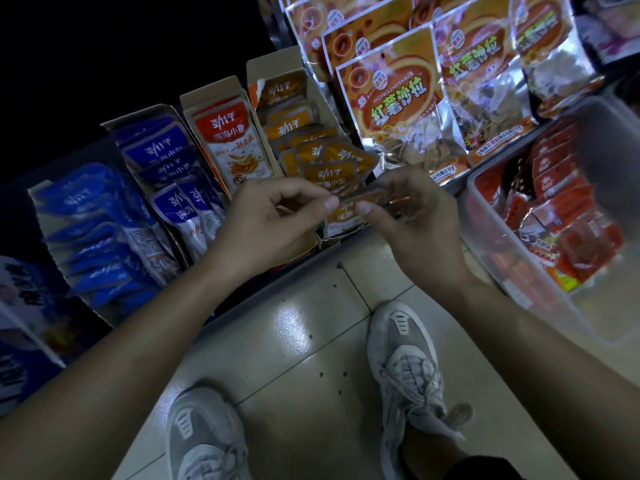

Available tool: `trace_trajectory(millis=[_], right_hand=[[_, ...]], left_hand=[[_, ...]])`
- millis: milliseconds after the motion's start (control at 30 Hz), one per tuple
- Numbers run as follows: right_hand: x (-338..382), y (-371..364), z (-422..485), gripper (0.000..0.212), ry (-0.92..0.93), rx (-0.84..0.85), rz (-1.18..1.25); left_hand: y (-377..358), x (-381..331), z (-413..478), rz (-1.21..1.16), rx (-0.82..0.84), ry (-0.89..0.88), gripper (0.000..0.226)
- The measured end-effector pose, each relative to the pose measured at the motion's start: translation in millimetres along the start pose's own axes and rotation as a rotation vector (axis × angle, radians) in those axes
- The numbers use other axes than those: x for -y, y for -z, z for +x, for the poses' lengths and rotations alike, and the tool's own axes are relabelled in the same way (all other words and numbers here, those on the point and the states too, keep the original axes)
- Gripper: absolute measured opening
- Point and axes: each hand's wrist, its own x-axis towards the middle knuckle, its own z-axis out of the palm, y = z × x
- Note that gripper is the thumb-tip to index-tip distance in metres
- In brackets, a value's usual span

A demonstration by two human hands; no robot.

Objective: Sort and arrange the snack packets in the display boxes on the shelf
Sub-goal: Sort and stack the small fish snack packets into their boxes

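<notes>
An orange snack packet (349, 202) is pinched between both my hands just above the front of the orange display box (325, 242). My left hand (270, 216) pinches its left edge with thumb and fingers. My right hand (412, 216) pinches its right edge. Several more orange packets (332, 161) lie loosely piled in that box. To its left stand a box of red packets (228, 140), a box of dark blue packets (162, 161) and a box of brighter blue packets (93, 233).
Large foil bags of orange-labelled snacks (398, 105) stand behind and to the right. A clear plastic bin (491, 244) of red packets sits at the right. Below the shelf edge is tiled floor (311, 334) with my two grey shoes.
</notes>
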Motion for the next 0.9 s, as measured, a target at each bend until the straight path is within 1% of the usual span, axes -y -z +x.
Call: trace_trajectory(millis=[133,233,300,367,433,533,600,667,700,733,800,833,900], right_hand=[[2.4,-0.3,1.2,0.03,0.004,-0.033,0.044],[-2.1,0.5,-3.3,0.031,0.053,-0.046,-0.004],[-3.9,0.4,-7.5,0.032,0.056,-0.045,0.027],[-3.0,0.0,-9.8,0.034,0.049,-0.045,0.062],[-1.4,-0.6,-9.6,0.032,0.043,-0.039,0.067],[0.8,0.0,-5.5,0.024,0.017,0.015,0.086],[1.0,1.6,-3.2,0.011,0.019,0.052,0.082],[1.1,1.8,-3.1,0.012,0.01,0.079,0.081],[1.4,1.1,-3.5,0.013,-0.007,0.088,0.096],[1.7,0.1,-3.9,0.013,-0.03,0.094,0.117],[2.3,-1.7,-4.3,0.011,-0.062,0.095,0.144],[2.5,-2.0,-4.3,0.01,-0.068,0.093,0.145],[3.3,-1.5,-5.0,0.01,-0.07,0.093,0.148]], left_hand=[[1.6,0.3,4.5,-0.001,-0.061,0.025,0.01],[1.8,-1.4,7.8,-0.093,-0.063,0.115,0.009],[0.7,-2.1,8.5,-0.116,-0.077,0.145,0.01],[-0.4,-0.7,8.6,-0.094,-0.109,0.135,0.012],[-0.7,0.2,8.9,-0.075,-0.136,0.12,0.013],[-1.5,1.8,9.5,-0.037,-0.173,0.092,0.011],[-2.1,2.2,10.1,-0.009,-0.205,0.092,0.01],[-1.9,2.8,10.4,0.013,-0.231,0.076,0.008],[-0.9,3.7,10.5,0.029,-0.232,0.047,0.006],[0.6,4.2,10.7,0.062,-0.227,0.008,0.009],[3.5,5.2,10.7,0.142,-0.198,-0.053,0.021],[4.5,4.7,10.9,0.163,-0.187,-0.065,0.023],[5.9,4.0,11.9,0.189,-0.199,-0.09,0.017]])
